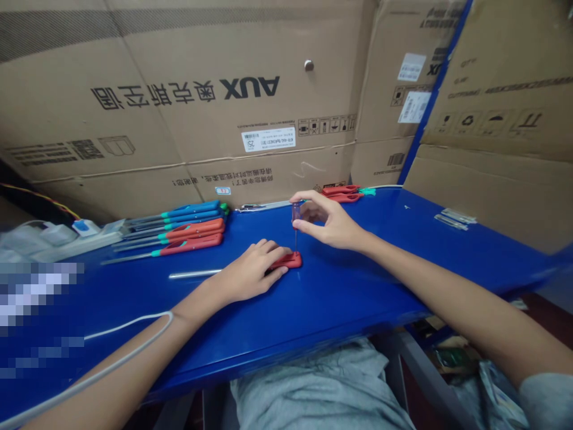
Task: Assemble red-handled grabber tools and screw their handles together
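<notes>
On the blue table, my left hand [257,270] presses down over a red-handled long-nosed lighter [293,260], fingers wrapped about its handle. The lighter's metal tube [194,274] sticks out to the left from under my wrist. My right hand [329,220] grips a small screwdriver [296,212] with a clear purplish handle, thumb below and index finger over its top. The screwdriver stands upright, its thin shaft reaching down to the end of the red handle. Whether the tip sits in a screw is too small to tell.
Several blue and red lighters [192,230] lie at the left, near a white power strip [89,242]. Red handles with green parts [342,194] and thin metal rods [264,206] lie along the back. Clear strips [454,218] rest at right. Cardboard [179,131] walls the back; a white cable [129,358] crosses my left forearm.
</notes>
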The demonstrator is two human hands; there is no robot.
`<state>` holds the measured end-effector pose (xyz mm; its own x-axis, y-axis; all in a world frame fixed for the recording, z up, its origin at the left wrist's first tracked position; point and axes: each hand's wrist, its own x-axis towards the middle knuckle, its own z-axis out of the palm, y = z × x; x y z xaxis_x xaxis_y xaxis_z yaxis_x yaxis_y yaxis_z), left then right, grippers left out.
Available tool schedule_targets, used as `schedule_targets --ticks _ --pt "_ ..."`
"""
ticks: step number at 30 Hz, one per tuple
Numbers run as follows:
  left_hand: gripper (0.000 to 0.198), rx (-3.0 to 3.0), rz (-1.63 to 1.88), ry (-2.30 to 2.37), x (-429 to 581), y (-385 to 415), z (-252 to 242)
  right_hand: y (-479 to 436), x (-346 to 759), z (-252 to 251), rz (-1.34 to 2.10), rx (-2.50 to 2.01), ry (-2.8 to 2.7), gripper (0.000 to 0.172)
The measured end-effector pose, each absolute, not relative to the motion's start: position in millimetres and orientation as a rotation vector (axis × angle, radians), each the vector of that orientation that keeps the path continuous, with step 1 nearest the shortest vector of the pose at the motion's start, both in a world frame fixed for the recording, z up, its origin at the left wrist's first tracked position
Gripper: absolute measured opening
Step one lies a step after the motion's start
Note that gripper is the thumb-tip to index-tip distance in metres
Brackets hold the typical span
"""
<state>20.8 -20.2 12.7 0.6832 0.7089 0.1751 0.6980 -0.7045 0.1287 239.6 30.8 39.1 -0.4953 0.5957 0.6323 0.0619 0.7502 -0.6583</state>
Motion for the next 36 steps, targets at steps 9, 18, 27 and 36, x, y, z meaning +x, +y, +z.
schedule_targets --ticks 9,18,27,36 --pt "0.035 2.838 0.341 1.17 19.8 -19.7 11.2 30.7 239.0 37.0 0.725 -0.458 -1.995 0.033" --pt "0.034 2.831 0.339 1.173 20.4 -20.1 12.5 27.7 237.3 36.7 0.732 -0.435 -1.958 0.036" --pt "0.035 2.843 0.335 1.169 20.2 -19.6 11.7 29.7 238.2 36.7 0.737 -0.397 -1.977 0.032" --pt "0.034 2.849 0.331 1.167 20.7 -19.8 12.5 28.8 238.5 37.9 0.737 -0.414 -1.968 0.031"
